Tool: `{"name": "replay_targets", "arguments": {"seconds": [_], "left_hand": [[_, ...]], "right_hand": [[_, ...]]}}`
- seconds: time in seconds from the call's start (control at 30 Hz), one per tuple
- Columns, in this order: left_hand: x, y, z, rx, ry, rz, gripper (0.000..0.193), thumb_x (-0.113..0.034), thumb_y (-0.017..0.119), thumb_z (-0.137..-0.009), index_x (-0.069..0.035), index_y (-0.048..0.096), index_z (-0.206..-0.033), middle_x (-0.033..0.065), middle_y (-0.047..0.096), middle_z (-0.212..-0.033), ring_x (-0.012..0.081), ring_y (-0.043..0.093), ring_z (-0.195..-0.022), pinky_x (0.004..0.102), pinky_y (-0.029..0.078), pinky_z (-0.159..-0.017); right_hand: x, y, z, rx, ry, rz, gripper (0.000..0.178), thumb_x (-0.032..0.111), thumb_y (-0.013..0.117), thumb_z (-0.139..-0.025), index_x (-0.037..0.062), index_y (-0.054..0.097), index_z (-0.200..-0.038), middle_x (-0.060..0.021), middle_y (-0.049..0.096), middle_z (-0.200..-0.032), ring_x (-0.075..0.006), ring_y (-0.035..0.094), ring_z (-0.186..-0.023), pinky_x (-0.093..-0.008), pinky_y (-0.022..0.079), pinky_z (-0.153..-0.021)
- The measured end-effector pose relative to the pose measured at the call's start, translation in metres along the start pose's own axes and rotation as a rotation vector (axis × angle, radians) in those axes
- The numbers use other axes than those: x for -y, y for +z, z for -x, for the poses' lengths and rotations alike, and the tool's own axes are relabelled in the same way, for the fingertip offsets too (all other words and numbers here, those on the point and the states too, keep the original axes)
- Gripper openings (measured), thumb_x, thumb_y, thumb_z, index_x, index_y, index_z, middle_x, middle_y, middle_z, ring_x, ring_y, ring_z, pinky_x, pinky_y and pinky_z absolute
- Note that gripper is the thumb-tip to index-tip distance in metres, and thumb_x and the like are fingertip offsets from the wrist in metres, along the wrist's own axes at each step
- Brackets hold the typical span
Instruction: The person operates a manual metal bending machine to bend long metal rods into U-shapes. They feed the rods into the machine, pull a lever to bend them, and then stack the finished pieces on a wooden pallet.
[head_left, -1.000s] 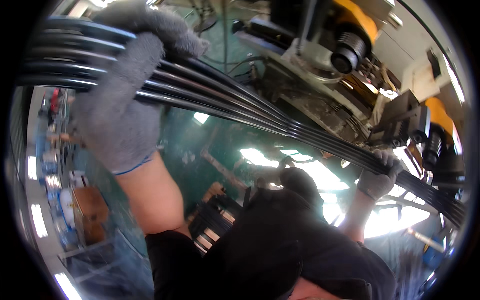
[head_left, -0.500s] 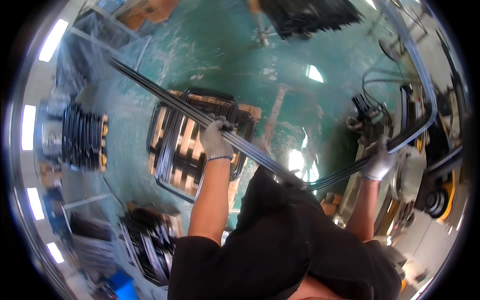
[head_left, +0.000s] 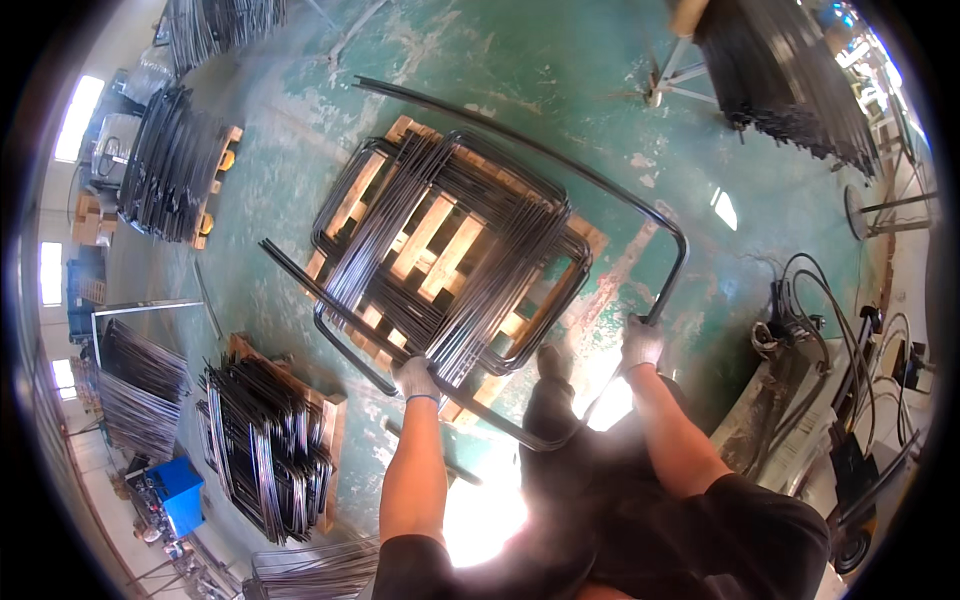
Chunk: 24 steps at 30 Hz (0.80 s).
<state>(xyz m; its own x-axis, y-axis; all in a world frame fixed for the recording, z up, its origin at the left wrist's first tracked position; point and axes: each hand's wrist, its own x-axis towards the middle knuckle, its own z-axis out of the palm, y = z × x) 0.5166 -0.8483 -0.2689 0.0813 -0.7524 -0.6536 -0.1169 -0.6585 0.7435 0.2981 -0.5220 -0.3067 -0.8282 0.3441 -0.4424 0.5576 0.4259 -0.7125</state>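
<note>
Guiding remotely, I have the left hand (head_left: pixel 414 378) and right hand (head_left: pixel 642 345) closed around bent tubes (head_left: pixel 679 247) near the stack (head_left: pixel 382 228), seemingly for placing, which would call for level lowering.

This is a metalworking workshop: gloved hands (head_left: pixel 641 345) hold bent tubes (head_left: pixel 683 250), wooden pallets (head_left: pixel 424 238) carry stacked metal frames (head_left: pixel 385 225), dark bars (head_left: pixel 785 80) lie bundled at upper right, and machinery (head_left: pixel 800 400) stands along the right of a green floor (head_left: pixel 560 60), its surface worn in patches.
</note>
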Motion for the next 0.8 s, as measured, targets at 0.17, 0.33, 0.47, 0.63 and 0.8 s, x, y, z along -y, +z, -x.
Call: {"name": "replay_targets", "arguments": {"seconds": [0.17,0.33,0.47,0.63,0.8], "left_hand": [[0.019,0.005,-0.050,-0.097,0.012,-0.095,0.044,0.019,0.049,-0.071,0.000,0.050,-0.111,0.0129,0.057,-0.092,0.0265,0.059,-0.065,0.0352,0.051,-0.054],[0.051,0.019,-0.117,-0.063,0.004,-0.109,0.050,0.020,0.042,-0.071,0.000,0.046,-0.117,0.0117,0.054,-0.091,0.0207,0.056,-0.064,0.0318,0.050,-0.053],[0.085,0.021,-0.163,-0.001,0.013,-0.052,0.052,0.020,0.037,-0.070,0.000,0.045,-0.117,0.0110,0.051,-0.088,0.0194,0.053,-0.062,0.0303,0.050,-0.054],[0.143,-0.011,-0.212,0.140,-0.155,-0.040,0.059,0.018,0.042,-0.065,0.003,0.049,-0.121,0.0131,0.059,-0.094,0.0228,0.060,-0.069,0.0302,0.051,-0.059],[0.168,-0.010,-0.191,0.216,-0.176,-0.025,0.062,0.017,0.042,-0.065,-0.001,0.053,-0.123,0.0095,0.061,-0.112,0.0227,0.060,-0.102,0.0264,0.051,-0.080]], "right_hand": [[-0.008,0.102,0.011,0.055,0.038,-0.006,0.028,0.025,0.069,-0.082,-0.0020,0.064,-0.088,-0.0174,0.067,-0.077,-0.0295,0.063,-0.073,-0.0394,0.048,-0.072],[-0.038,0.185,-0.013,0.065,0.158,0.066,0.028,0.026,0.068,-0.083,-0.0014,0.063,-0.084,-0.0123,0.062,-0.072,-0.0225,0.058,-0.069,-0.0370,0.047,-0.068],[-0.088,0.221,-0.027,0.039,0.154,-0.011,0.025,0.022,0.068,-0.084,-0.0015,0.062,-0.083,-0.0095,0.059,-0.067,-0.0177,0.054,-0.063,-0.0359,0.046,-0.063],[-0.128,0.238,-0.035,0.032,0.248,0.047,0.028,0.028,0.067,-0.085,0.0004,0.064,-0.088,-0.0169,0.066,-0.074,-0.0291,0.063,-0.068,-0.0398,0.048,-0.068],[-0.157,0.253,-0.051,-0.042,0.268,0.075,0.032,0.031,0.065,-0.086,-0.0009,0.063,-0.086,-0.0169,0.065,-0.072,-0.0281,0.063,-0.066,-0.0411,0.048,-0.066]]}}
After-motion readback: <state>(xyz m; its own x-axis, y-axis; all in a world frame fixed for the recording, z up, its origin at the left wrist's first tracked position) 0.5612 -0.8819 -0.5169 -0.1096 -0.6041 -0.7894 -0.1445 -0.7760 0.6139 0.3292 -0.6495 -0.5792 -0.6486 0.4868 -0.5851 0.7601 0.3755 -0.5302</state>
